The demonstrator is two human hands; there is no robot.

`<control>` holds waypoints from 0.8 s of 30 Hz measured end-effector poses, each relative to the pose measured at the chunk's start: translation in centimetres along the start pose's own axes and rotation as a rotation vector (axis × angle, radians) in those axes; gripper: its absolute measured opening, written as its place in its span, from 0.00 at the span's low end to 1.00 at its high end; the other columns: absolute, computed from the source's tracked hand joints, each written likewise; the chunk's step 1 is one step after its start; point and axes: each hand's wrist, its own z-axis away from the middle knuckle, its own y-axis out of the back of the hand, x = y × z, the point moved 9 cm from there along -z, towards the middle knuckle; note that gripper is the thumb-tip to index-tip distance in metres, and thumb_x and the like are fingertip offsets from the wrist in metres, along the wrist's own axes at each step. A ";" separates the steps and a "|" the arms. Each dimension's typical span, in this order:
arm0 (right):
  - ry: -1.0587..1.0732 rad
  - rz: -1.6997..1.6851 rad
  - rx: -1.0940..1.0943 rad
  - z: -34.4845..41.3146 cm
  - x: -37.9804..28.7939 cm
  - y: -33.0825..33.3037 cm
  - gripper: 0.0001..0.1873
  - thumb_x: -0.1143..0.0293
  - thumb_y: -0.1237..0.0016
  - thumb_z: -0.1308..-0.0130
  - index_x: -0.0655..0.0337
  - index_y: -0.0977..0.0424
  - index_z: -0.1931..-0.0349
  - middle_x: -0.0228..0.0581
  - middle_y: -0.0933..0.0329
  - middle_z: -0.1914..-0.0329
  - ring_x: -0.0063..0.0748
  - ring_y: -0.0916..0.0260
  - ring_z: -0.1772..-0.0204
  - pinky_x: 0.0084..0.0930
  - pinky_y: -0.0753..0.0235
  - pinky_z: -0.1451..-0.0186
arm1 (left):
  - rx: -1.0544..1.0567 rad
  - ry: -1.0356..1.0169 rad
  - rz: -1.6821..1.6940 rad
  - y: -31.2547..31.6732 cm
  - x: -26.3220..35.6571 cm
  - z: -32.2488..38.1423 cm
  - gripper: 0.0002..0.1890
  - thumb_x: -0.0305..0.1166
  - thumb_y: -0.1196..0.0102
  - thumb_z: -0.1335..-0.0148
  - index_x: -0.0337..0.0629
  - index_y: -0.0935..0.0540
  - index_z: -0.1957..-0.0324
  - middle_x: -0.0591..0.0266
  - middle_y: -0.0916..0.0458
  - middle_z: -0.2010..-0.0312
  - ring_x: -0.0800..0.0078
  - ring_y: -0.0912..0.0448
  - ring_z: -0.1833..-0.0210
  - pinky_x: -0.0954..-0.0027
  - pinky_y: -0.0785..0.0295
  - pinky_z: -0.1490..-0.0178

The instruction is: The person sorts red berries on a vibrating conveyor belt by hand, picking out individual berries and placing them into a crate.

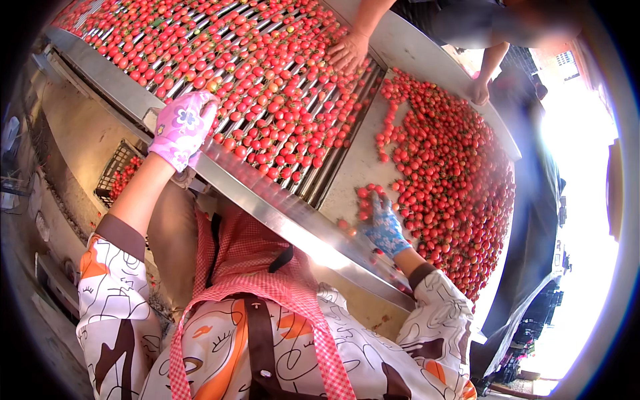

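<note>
My left hand [185,127], in a pink floral glove, is at the near metal rim [240,185] of a roller conveyor [307,185]. Its fingers are curled, and whether anything is inside them is hidden. Rows of small red tomatoes [280,107], a few of them greenish or orange, lie on the metal rollers beside it. On the sheet-metal tray [350,170] past the rollers' end, my right hand [386,230] wears a blue floral glove. Its fingers are spread against a few loose tomatoes, left of a large tomato heap [450,190].
Across the conveyor, a co-worker's hand [350,51] touches tomatoes; the other hand [479,91] is by the tray's far wall [492,117]. A black plastic crate [107,172] with tomatoes stands below on the left. Dark crates [545,305] are stacked at the right.
</note>
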 end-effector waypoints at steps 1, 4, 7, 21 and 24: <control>0.008 -0.088 -0.015 -1.3 -1.0 -0.6 0.47 0.61 0.42 0.51 0.58 0.53 0.31 0.63 0.51 0.33 0.65 0.42 0.36 0.44 0.32 0.38 | -0.007 0.012 -0.001 0.0 0.1 0.1 0.12 0.39 0.48 0.38 0.44 0.18 0.60 0.55 0.17 0.63 0.57 0.20 0.60 0.61 0.26 0.55; 0.098 -0.390 -0.034 -4.9 -4.5 -1.7 0.43 0.64 0.44 0.49 0.59 0.49 0.32 0.63 0.47 0.35 0.62 0.40 0.36 0.41 0.32 0.38 | -0.038 0.044 -0.007 0.0 1.1 0.0 0.13 0.40 0.50 0.38 0.44 0.18 0.60 0.53 0.18 0.63 0.55 0.20 0.60 0.58 0.27 0.54; 0.341 -0.592 -0.035 -6.6 -12.2 0.3 0.35 0.67 0.48 0.42 0.57 0.44 0.33 0.57 0.43 0.35 0.55 0.39 0.35 0.37 0.35 0.36 | -0.052 0.064 -0.061 -0.2 0.8 0.4 0.13 0.40 0.50 0.38 0.46 0.18 0.59 0.52 0.18 0.64 0.55 0.20 0.60 0.58 0.27 0.55; 0.324 -0.200 -0.133 -2.7 -3.1 1.0 0.31 0.62 0.51 0.41 0.61 0.39 0.37 0.61 0.34 0.41 0.57 0.33 0.42 0.40 0.33 0.38 | -0.023 0.007 0.002 -1.6 1.6 1.3 0.13 0.40 0.49 0.38 0.44 0.19 0.59 0.54 0.18 0.60 0.57 0.20 0.57 0.61 0.27 0.52; 0.162 -0.103 -0.386 1.1 1.1 -1.3 0.35 0.59 0.51 0.41 0.60 0.43 0.34 0.61 0.29 0.46 0.57 0.31 0.44 0.39 0.33 0.39 | 0.008 -0.029 -0.008 -2.0 1.0 1.5 0.13 0.40 0.48 0.38 0.43 0.19 0.59 0.53 0.18 0.60 0.56 0.20 0.57 0.60 0.27 0.52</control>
